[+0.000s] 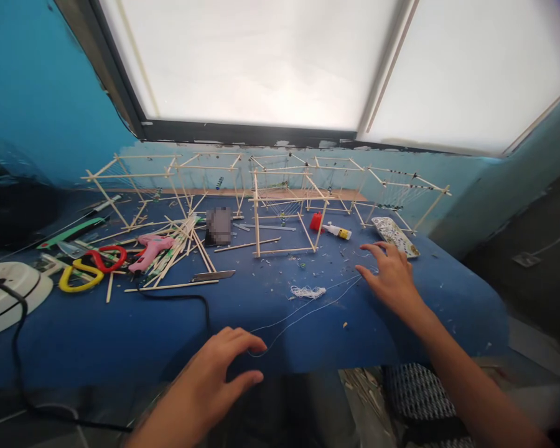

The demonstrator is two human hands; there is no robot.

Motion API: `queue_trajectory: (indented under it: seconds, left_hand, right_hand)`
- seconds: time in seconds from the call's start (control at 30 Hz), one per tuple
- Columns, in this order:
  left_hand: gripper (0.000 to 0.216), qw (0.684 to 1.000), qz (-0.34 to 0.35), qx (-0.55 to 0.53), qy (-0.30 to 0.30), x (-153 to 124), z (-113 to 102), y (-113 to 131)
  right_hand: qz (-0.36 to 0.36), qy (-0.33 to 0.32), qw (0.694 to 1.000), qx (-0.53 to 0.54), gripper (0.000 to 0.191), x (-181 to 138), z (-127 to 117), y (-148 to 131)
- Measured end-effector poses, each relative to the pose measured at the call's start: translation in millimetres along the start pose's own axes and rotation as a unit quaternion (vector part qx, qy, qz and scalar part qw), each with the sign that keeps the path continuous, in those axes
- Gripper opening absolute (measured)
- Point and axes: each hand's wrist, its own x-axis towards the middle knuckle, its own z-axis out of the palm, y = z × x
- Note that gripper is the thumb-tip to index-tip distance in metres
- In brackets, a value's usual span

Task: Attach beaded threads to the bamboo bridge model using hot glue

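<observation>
One bundle of white thread point(308, 292) on a blue table point(116, 339)
It lies just below mid-frame. Left hand point(214, 370), bottom centre, and right hand point(392, 274), centre right, each have thumb and forefinger parted; whether either grips a strand point(308, 313), I cannot tell.

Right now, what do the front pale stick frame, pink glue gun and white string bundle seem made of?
Front pale stick frame: probably matt wood, with plain tan sticks. Pink glue gun: likely smooth plastic, evenly coloured. White string bundle: perhaps cotton or synthetic; fine, soft-looking loops.
</observation>
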Motion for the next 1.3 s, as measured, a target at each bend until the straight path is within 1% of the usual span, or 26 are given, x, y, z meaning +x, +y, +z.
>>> queue_trajectory:
  seconds: [0.07, 0.1, 0.13, 0.17, 0.23, 0.27, 0.33, 0.4, 0.43, 0.5, 0.6, 0.7, 0.8, 0.83, 0.87, 0.97, 1.03, 1.13, 1.23, 1.27, 1.3]
  left_hand:
    - [0.028, 1.000, 0.006, -0.001, 0.005, -13.3, 12.3, -4.0]
    - [0.028, 1.000, 0.015, 0.007, 0.017, -17.3, 17.7, -5.0]
    - [0.028, 0.999, 0.031, 0.020, 0.035, -19.2, 22.1, -4.9]
    - [0.026, 0.996, 0.051, 0.039, 0.062, -18.7, 25.0, -3.7]
    - [0.023, 0.982, 0.086, 0.087, 0.142, -11.9, 26.4, 2.7]
    - [0.022, 0.972, 0.094, 0.111, 0.185, -6.3, 25.3, 7.6]
    - [0.020, 0.952, 0.096, 0.142, 0.255, 6.3, 21.7, 19.4]
    - [0.018, 0.941, 0.096, 0.143, 0.291, 18.1, 20.4, 31.0]
    - [0.017, 0.940, 0.100, 0.136, 0.295, 23.2, 21.7, 35.8]
    - [0.015, 0.946, 0.106, 0.116, 0.283, 32.6, 28.2, 43.1]
    - [0.015, 0.960, 0.098, 0.074, 0.253, 48.1, 43.5, 49.2]
    - [0.022, 0.964, 0.079, 0.008, 0.252, 69.8, 55.3, 53.6]
    - [0.043, 0.961, 0.052, -0.067, 0.265, 95.0, 58.8, 58.1]
    - [0.044, 0.961, 0.044, -0.092, 0.259, 102.5, 58.5, 59.3]
    - [0.039, 0.961, 0.037, -0.114, 0.251, 109.0, 57.8, 60.2]
    - [0.014, 0.959, 0.026, -0.158, 0.234, 119.9, 54.8, 59.3]
    - [0.008, 0.958, 0.024, -0.163, 0.233, 120.4, 52.7, 56.4]
    - [0.014, 0.966, 0.033, -0.133, 0.220, 117.1, 50.2, 52.7]
    - [0.034, 0.974, 0.062, -0.079, 0.204, 116.6, 50.5, 52.9]
    - [0.035, 0.976, 0.067, -0.066, 0.199, 117.5, 51.2, 53.4]
    - [0.030, 0.976, 0.069, -0.060, 0.196, 118.8, 52.0, 53.8]
  right_hand:
    - [-0.044, 0.024, 0.999, 0.007, 0.046, -0.1, -3.2, -11.0]
    - [-0.083, 0.017, 0.996, 0.027, 0.041, 0.3, -4.8, -17.4]
    - [-0.127, -0.006, 0.990, 0.059, 0.035, 0.9, -6.1, -24.2]
    - [-0.171, -0.045, 0.980, 0.095, 0.029, 1.6, -6.9, -31.2]
    - [-0.234, -0.138, 0.950, 0.154, 0.024, 3.2, -6.4, -44.9]
    - [-0.254, -0.178, 0.936, 0.167, 0.025, 3.9, -5.3, -51.2]
    - [-0.278, -0.237, 0.916, 0.166, 0.025, 5.4, -1.8, -61.7]
    - [-0.290, -0.278, 0.903, 0.152, 0.022, 6.8, 1.9, -69.0]
    - [-0.294, -0.293, 0.898, 0.147, 0.021, 7.6, 3.3, -71.6]
    - [-0.300, -0.308, 0.891, 0.147, 0.019, 9.4, 4.0, -75.4]
    - [-0.296, -0.300, 0.893, 0.155, 0.018, 12.4, -0.2, -79.4]
    - [-0.253, -0.292, 0.896, 0.217, 0.018, 14.7, -7.0, -83.3]
    - [-0.189, -0.296, 0.885, 0.306, 0.016, 15.0, -10.8, -87.2]
    - [-0.172, -0.295, 0.883, 0.323, 0.015, 14.8, -11.2, -88.3]
    - [-0.159, -0.292, 0.882, 0.333, 0.014, 14.5, -11.3, -89.3]
    - [-0.133, -0.276, 0.890, 0.338, 0.012, 14.7, -11.0, -91.5]
    - [-0.121, -0.260, 0.893, 0.346, 0.012, 16.0, -11.2, -92.8]
    - [-0.105, -0.237, 0.890, 0.376, 0.012, 18.1, -12.3, -96.7]
    - [-0.098, -0.235, 0.871, 0.419, 0.014, 19.5, -14.2, -104.5]
    - [-0.097, -0.234, 0.865, 0.433, 0.015, 20.2, -15.1, -107.4]
    - [-0.095, -0.230, 0.859, 0.447, 0.015, 21.3, -16.2, -110.0]
